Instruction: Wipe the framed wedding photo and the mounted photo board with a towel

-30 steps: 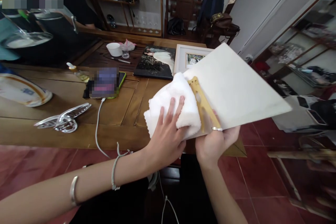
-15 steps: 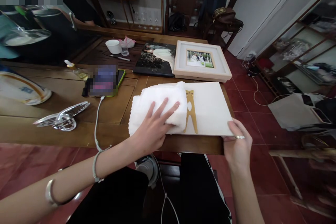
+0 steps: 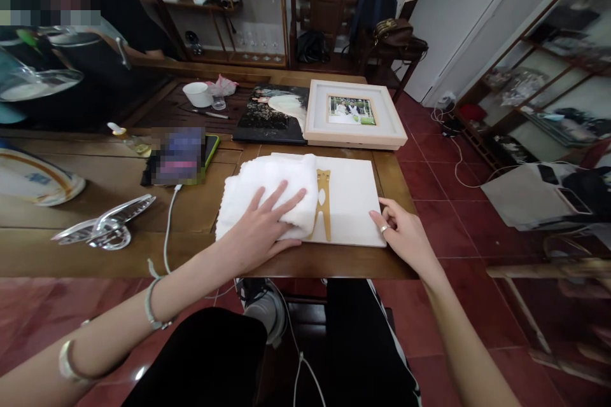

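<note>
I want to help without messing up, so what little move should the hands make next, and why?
Perhaps the right hand could let go of the white board: it looks flat on the wooden table, so it seems not to need holding up, and the left hand rests on the white cloth that covers part of the board.

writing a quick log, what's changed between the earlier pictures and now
The flat white straight-edged board, tilted up earlier, came down flat onto the brown wooden table. The bare right hand shifted rightward from the board's near edge to its right edge. The bare left hand stayed spread on the fluffy white towel; the pale rectangular photo frame kept its place.
</note>
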Demonstrator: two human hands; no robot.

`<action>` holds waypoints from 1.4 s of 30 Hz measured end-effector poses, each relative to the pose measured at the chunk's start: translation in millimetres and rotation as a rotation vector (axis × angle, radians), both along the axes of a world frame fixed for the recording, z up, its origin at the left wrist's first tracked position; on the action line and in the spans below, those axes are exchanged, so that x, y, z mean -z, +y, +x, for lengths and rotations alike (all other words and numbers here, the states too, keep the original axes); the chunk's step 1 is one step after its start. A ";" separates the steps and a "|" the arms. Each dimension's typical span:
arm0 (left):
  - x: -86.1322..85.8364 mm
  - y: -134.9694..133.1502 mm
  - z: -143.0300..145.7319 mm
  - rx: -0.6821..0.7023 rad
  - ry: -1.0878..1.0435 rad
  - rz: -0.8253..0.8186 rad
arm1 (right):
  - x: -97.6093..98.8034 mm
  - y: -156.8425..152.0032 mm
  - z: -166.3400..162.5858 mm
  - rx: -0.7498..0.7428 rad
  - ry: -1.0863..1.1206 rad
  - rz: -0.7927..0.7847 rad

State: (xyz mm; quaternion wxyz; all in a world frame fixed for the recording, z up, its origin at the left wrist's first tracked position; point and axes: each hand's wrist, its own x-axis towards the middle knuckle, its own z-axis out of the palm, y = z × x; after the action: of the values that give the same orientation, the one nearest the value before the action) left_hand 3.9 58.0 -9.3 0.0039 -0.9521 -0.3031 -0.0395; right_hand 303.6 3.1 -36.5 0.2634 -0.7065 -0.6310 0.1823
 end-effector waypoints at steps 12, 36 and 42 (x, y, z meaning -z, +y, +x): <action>17.8 -13.6 18.9 -0.168 -0.075 0.127 | 9.5 70.2 -5.5 -0.074 -0.092 0.312; 2.5 55.4 -1.0 -0.192 -0.092 0.017 | 17.5 48.9 -20.7 -0.323 -0.013 0.213; 9.3 91.8 -6.3 0.017 -0.044 0.006 | 14.7 55.4 -13.7 -0.384 -0.056 0.153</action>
State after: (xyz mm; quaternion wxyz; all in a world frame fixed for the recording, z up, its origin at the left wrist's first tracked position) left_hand -2.4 149.8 -18.6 -0.0002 -0.9536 -0.2947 -0.0614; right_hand 289.9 58.5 -51.2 0.2588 -0.5559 -0.7733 0.1611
